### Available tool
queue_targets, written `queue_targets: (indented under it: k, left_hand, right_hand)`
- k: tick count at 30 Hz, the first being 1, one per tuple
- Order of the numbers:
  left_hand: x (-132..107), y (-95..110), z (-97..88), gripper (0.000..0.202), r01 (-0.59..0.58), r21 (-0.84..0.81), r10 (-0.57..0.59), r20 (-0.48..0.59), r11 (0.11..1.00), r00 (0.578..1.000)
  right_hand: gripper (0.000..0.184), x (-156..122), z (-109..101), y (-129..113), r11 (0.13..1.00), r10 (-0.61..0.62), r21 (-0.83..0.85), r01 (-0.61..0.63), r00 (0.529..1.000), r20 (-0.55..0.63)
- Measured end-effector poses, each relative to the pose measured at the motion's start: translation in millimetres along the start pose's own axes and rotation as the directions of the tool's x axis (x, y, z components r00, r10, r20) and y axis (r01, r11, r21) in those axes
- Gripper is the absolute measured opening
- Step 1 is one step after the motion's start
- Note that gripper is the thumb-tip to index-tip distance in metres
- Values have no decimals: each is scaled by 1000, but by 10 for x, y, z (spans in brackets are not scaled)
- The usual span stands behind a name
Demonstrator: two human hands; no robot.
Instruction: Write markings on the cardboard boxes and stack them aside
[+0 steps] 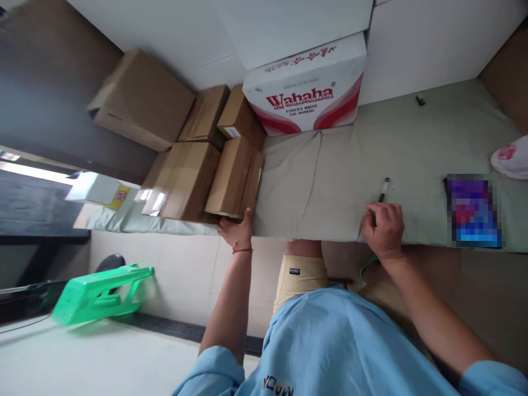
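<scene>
My left hand (236,229) reaches to the near bottom corner of a brown cardboard box (235,177) at the table's front edge, its fingers tucked under the box and its thumb against the side. My right hand (384,228) rests knuckles-up on the grey-green table cloth (330,181) near the front edge, fingers curled, with nothing visible in them. A black pen (384,190) lies just beyond its knuckles, apart from the hand.
Several more brown boxes (185,179) crowd the left of the table. A white and red "Wahaha" carton (307,91) stands at the back. A pixelated phone-like slab (473,210) lies right. A green plastic stool (99,294) lies on the floor at the left.
</scene>
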State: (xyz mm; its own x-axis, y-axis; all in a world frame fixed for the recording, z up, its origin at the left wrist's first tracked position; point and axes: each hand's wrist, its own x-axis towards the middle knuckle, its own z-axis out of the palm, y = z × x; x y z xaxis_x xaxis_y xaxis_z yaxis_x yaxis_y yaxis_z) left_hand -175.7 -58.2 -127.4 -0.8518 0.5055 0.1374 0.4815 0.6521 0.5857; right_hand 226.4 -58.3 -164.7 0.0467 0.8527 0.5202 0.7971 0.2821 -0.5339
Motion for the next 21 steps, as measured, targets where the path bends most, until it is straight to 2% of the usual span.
queue_targets:
  k: [8,14,18,21]
  left_hand:
    - [-187,-32,100,84,73,-71,-75,-30,995,997]
    - [-33,81,120,80,63,-150,-54,64,987,996]
    - [-42,47,-46,81,54,-223,-11,189,973,982]
    - [-103,-55,-314,79,35,-251,20,214,967,977]
  right_hand:
    - [18,0,-8,-14,999,-37,-25,37,999,-9]
    - [17,-2,5,5,997,-57,-51,56,998,-21]
    - [19,-6,0,-2,998,-52,-30,50,997,-55]
    - [19,-6,-22,-13,995,-93,-47,90,993,-79]
